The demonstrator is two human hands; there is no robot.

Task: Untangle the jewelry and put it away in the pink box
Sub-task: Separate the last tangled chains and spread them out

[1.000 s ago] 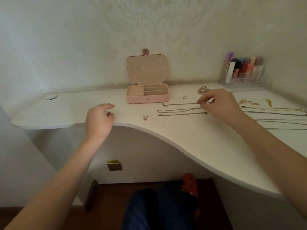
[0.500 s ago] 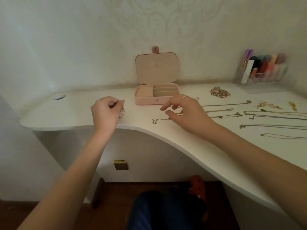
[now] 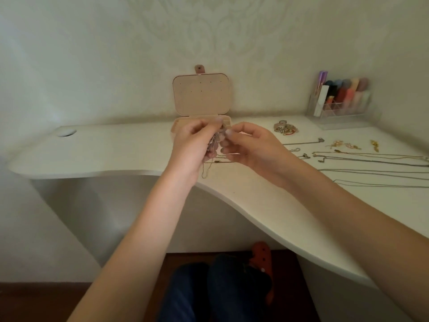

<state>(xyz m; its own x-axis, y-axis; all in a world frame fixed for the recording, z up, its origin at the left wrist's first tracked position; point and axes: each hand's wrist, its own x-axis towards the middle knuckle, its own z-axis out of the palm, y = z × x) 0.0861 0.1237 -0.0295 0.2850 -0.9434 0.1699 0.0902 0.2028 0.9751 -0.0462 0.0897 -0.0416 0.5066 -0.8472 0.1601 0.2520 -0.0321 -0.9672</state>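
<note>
Jewelry first: a small tangle (image 3: 214, 145) of chain sits between both hands, raised above the worktop (image 3: 116, 152), just in front of the box (image 3: 201, 96). Left hand (image 3: 192, 145) pinches it, fingers curled round the clump. Right hand (image 3: 253, 147) pinches the other side with thumb and forefinger, grip closed on the same tangle. A loose chain loop (image 3: 206, 169) hangs down from the left hand to near the worktop edge. Exact knot not readable, too small and blurred.

Box stands open at the back of the worktop, lid upright against the wall, base mostly hidden behind the hands. Cannot tell whether anything is inside yet.

Right of the hands: several chains (image 3: 371, 159) lie stretched out straight and apart on the worktop, so these look already untangled but not yet boxed. Beyond them, a heap of rings or bracelets (image 3: 284, 130) near the back, small gold pieces (image 3: 343, 145) further right, one more gold piece (image 3: 375, 145) beside them. Clear organizer (image 3: 341, 105) with cosmetics in the far corner, not part of the job.

Judgement: task early to middle. Untangling partly done, one clump in hand now. Left: finish this clump, then move all laid-out chains and small pieces into the box.
</note>
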